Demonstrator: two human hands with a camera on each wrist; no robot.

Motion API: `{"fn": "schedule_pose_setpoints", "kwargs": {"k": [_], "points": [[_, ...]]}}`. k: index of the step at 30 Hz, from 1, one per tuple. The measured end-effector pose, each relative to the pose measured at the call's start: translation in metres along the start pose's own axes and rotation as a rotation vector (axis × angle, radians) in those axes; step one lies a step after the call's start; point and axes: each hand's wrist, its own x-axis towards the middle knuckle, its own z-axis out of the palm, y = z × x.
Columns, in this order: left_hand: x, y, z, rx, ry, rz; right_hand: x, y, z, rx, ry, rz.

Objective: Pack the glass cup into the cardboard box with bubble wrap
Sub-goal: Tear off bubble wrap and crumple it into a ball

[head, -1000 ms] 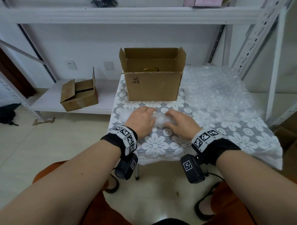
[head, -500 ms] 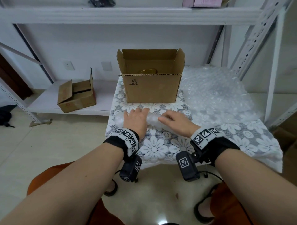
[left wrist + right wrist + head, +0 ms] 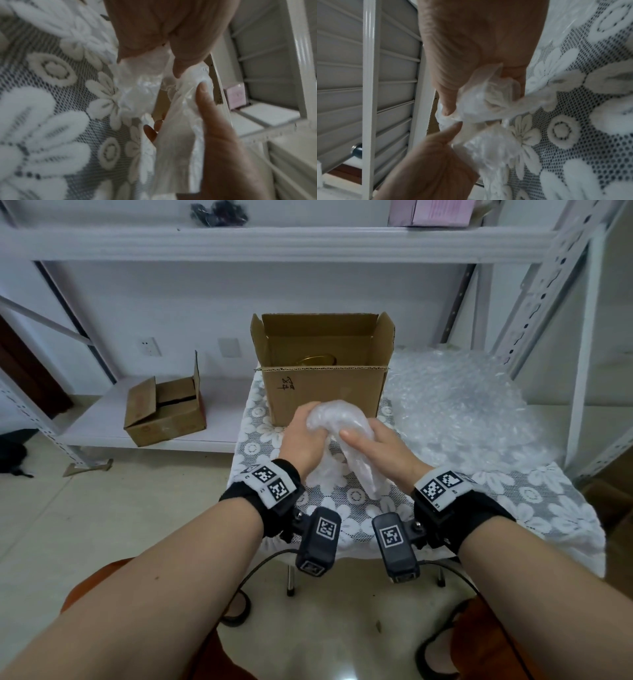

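Observation:
A bundle of bubble wrap [image 3: 337, 419] is held up off the table, just in front of the open cardboard box [image 3: 322, 392]. The glass cup does not show through the wrap. My left hand [image 3: 301, 434] grips the bundle's left side, fingers curled round it. My right hand [image 3: 364, 440] grips the right side with its thumb lying on top. In the left wrist view the left hand [image 3: 171, 40] pinches the wrap [image 3: 180, 121]. In the right wrist view the right hand [image 3: 479, 54] has thumb and fingers closed on the crumpled wrap [image 3: 479, 105]. A gold-rimmed object [image 3: 317, 360] lies inside the box.
A heap of loose bubble wrap [image 3: 452, 405] covers the table's right back part. The small table wears a flowered lace cloth [image 3: 513, 498]. A smaller open cardboard box [image 3: 164, 412] sits on a low shelf to the left. White shelving posts [image 3: 582, 371] stand close on the right.
Both hands were pressing the bundle flat on the tablecloth. Now they have gripped it and lifted it off the table, up in front of the box.

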Motion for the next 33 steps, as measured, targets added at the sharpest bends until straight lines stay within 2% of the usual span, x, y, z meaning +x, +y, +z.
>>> {"fn": "schedule_pose_setpoints", "kwargs": {"k": [3, 5, 7, 10, 14, 19, 22, 25, 29, 31, 33], "points": [[-0.002, 0.006, -0.005, -0.467, -0.212, -0.313, -0.002, -0.001, 0.004, -0.035, 0.033, -0.064], [-0.004, 0.010, -0.009, -0.644, -0.372, -0.381, -0.003, 0.001, 0.005, -0.092, 0.030, -0.115], [-0.006, 0.011, -0.010, -0.660, -0.436, -0.385, -0.002, 0.002, 0.009, -0.168, 0.026, -0.181], [-0.006, 0.011, -0.007, -0.681, -0.373, -0.405, 0.002, 0.002, 0.013, -0.241, 0.037, -0.265], [-0.005, 0.010, -0.006, -0.802, -0.267, -0.423, -0.002, -0.007, 0.009, -0.127, 0.053, -0.151], [0.003, 0.012, -0.006, -0.854, -0.212, -0.388, 0.000, -0.009, -0.003, 0.314, -0.083, 0.109], [0.004, 0.023, -0.004, -0.863, -0.238, -0.289, 0.004, -0.015, -0.007, 0.557, -0.140, 0.114], [0.007, 0.034, -0.001, -0.742, -0.212, -0.198, 0.007, -0.033, -0.009, 0.602, 0.007, 0.053], [0.013, 0.056, -0.006, -0.379, -0.209, 0.021, 0.013, -0.059, -0.024, 0.614, 0.178, -0.034], [0.022, 0.070, -0.015, -0.104, -0.105, 0.177, 0.018, -0.075, -0.037, 0.535, 0.279, -0.100], [0.038, 0.081, -0.026, 0.166, 0.021, 0.303, 0.026, -0.090, -0.050, 0.360, 0.399, -0.175]]}}
